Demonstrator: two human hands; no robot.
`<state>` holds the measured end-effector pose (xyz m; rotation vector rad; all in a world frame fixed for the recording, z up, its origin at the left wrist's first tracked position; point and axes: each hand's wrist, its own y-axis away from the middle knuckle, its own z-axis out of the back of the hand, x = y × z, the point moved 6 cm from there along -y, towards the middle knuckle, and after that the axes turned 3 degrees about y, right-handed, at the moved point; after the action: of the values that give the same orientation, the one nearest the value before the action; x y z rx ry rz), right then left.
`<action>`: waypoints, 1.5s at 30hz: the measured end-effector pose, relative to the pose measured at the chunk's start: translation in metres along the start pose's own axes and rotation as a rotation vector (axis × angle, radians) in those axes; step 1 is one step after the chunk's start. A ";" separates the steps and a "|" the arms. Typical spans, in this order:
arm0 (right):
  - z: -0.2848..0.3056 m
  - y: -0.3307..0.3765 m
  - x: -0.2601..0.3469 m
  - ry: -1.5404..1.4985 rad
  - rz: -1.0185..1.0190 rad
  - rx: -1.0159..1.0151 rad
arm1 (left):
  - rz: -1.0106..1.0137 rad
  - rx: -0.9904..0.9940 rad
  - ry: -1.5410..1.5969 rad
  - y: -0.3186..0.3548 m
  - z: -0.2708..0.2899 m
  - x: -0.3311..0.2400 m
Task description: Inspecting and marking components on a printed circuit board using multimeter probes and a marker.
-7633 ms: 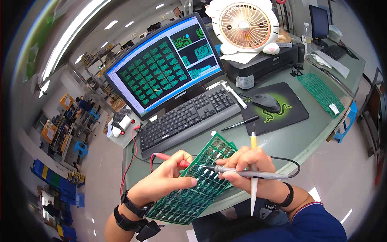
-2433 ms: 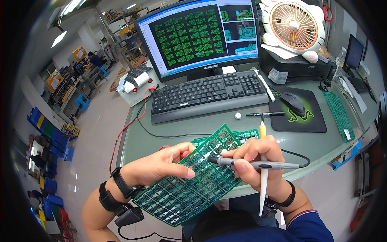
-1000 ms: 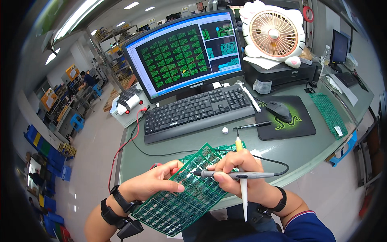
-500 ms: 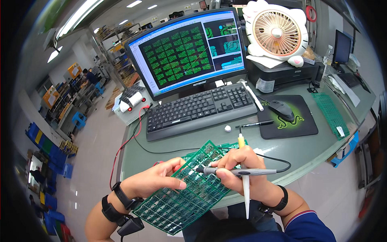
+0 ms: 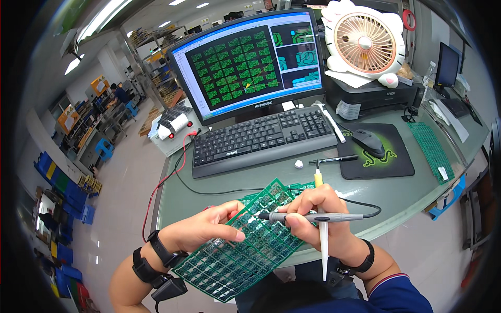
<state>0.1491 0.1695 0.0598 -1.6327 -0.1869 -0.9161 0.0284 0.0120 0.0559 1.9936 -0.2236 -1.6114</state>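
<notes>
My left hand is closed on the left edge of a green circuit board panel, thumb on top and fingers underneath. The panel tilts over the desk's front edge and carries many small repeated boards. Pinched in my right hand is a grey test probe with a black cable; its dark tip points left, at or just over the panel's upper part. The same hand also holds a white tapered tool with a yellow collar between its fingers. A bit of red shows behind my left fingers; what it belongs to is hidden.
More green panels lie beneath on the desk. Behind stand a keyboard and a monitor with a board layout. To the right are a pen, mouse, printer and fan. A red lead runs at left.
The whole view has shifted slightly, so desk things sit a little farther right. A yellow pointer mark now shows on the monitor's layout. Both hands keep their grips, the probe still over the panel.
</notes>
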 end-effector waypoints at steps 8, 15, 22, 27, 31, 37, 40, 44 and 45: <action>0.001 0.001 0.000 0.001 -0.004 -0.006 | 0.014 0.026 -0.018 -0.003 0.010 0.008; -0.001 0.001 -0.002 -0.012 -0.021 -0.002 | 0.031 0.033 0.013 -0.004 0.012 0.013; 0.000 0.001 -0.004 -0.012 -0.014 0.001 | 0.009 0.024 0.000 -0.005 0.006 0.007; -0.001 0.002 -0.005 -0.014 -0.033 -0.005 | 0.005 -0.006 -0.003 -0.004 0.005 0.005; -0.002 -0.001 -0.001 0.022 0.006 -0.008 | 0.025 0.000 0.054 -0.002 0.003 0.006; 0.000 -0.002 0.003 0.052 -0.089 0.090 | 0.046 -0.004 0.079 -0.002 -0.004 0.001; 0.000 -0.003 0.005 0.084 -0.073 0.078 | 0.042 0.002 0.080 -0.003 0.000 0.004; 0.000 -0.003 0.004 0.079 -0.077 0.085 | 0.046 -0.015 0.076 -0.002 -0.001 0.003; 0.000 -0.003 0.004 0.080 -0.075 0.082 | 0.047 -0.015 0.074 -0.003 0.000 0.003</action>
<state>0.1506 0.1693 0.0648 -1.5198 -0.2288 -1.0159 0.0291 0.0128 0.0516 2.0174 -0.2282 -1.5034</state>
